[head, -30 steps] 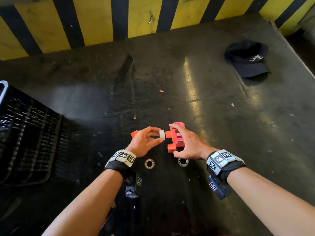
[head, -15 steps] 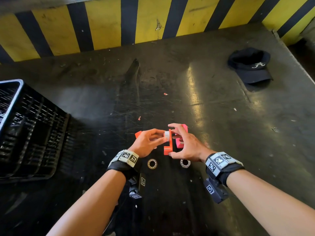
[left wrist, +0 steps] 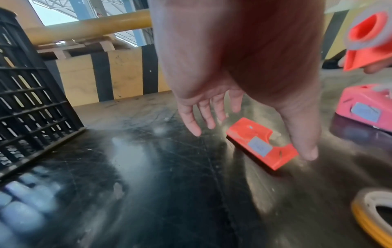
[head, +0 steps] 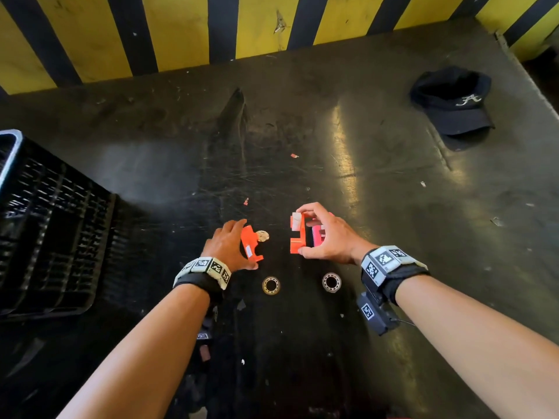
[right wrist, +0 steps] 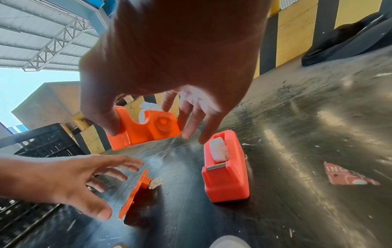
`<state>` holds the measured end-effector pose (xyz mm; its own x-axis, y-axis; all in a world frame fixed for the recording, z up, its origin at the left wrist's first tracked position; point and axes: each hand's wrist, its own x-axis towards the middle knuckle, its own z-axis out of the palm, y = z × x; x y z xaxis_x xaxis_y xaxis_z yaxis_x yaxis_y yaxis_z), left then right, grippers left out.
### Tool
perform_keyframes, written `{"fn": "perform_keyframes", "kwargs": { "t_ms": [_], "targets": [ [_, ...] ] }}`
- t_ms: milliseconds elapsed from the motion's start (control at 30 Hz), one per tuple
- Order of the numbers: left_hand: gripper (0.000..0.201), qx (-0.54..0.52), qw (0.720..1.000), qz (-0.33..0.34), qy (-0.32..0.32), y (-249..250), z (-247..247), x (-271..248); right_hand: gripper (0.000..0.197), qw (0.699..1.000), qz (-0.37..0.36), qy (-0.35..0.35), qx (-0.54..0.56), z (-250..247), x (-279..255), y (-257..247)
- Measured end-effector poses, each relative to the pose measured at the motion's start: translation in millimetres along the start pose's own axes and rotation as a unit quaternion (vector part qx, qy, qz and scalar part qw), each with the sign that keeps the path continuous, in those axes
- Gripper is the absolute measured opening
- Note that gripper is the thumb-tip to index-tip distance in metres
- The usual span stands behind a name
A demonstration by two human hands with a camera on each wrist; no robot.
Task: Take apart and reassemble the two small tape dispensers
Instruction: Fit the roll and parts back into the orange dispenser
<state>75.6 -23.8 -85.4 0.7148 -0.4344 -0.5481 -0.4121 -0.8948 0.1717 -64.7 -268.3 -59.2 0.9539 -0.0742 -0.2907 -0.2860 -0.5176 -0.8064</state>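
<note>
My right hand (head: 302,232) grips one orange dispenser half (head: 295,241) upright above the table, thumb below and fingers on top. A white spool (head: 296,220) sits on that half's hub. The other orange half (head: 252,244) lies tilted on the table on its hub, next to a pale round disc (head: 262,236). My left hand (head: 242,246) hovers over it with spread, straight fingers (left wrist: 191,124); its thumb tip is at the half's near corner. The pink dispenser (head: 317,235) stands whole on the table behind my right hand. Two tape rolls (head: 270,285) (head: 331,282) lie in front of my hands.
A black plastic crate (head: 51,225) stands at the left, close to my left forearm. A dark cap (head: 453,101) lies far right at the back. A yellow and black striped wall (head: 257,25) closes off the back of the dark scratched table (head: 423,222).
My hands have parted. The left hand let go at the spool and moved left and down over the lying orange half. The right hand keeps the half with the spool.
</note>
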Motion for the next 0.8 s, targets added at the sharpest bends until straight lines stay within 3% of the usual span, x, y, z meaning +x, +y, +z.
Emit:
{"fn": "perform_keyframes", "kwargs": {
  "t_ms": [267,333,400,433,500,600,800],
  "targets": [
    [0.107,-0.049,0.999,0.019,-0.014,4.1,3.4,4.3,0.080,1.000,0.013,-0.018,0.008,2.7,11.0,4.9],
    [0.087,-0.129,0.991,0.041,0.006,6.1,-0.9,1.8,0.079,1.000,0.016,-0.014,0.014,2.3,9.6,4.8],
    [0.062,-0.257,0.964,0.061,-0.002,14.2,-13.8,-5.3,0.077,0.999,0.017,-0.012,0.026,-1.0,7.1,2.9],
    [0.063,-0.312,0.947,0.075,-0.022,18.8,-21.8,-9.2,0.075,0.999,0.018,-0.014,0.035,-3.3,5.8,1.0],
    [0.086,-0.383,0.916,0.103,-0.055,28.3,-35.5,-15.6,0.073,0.998,0.020,-0.015,0.059,-8.4,2.0,-3.7],
    [0.098,-0.411,0.898,0.130,-0.083,44.8,-50.1,-27.6,0.071,0.996,0.018,-0.014,0.085,-13.6,-5.7,-13.4],
    [0.075,-0.432,0.887,0.139,-0.091,65.0,-53.7,-44.9,0.070,0.993,0.011,-0.013,0.114,-21.3,-18.6,-26.5]
  ]
}}
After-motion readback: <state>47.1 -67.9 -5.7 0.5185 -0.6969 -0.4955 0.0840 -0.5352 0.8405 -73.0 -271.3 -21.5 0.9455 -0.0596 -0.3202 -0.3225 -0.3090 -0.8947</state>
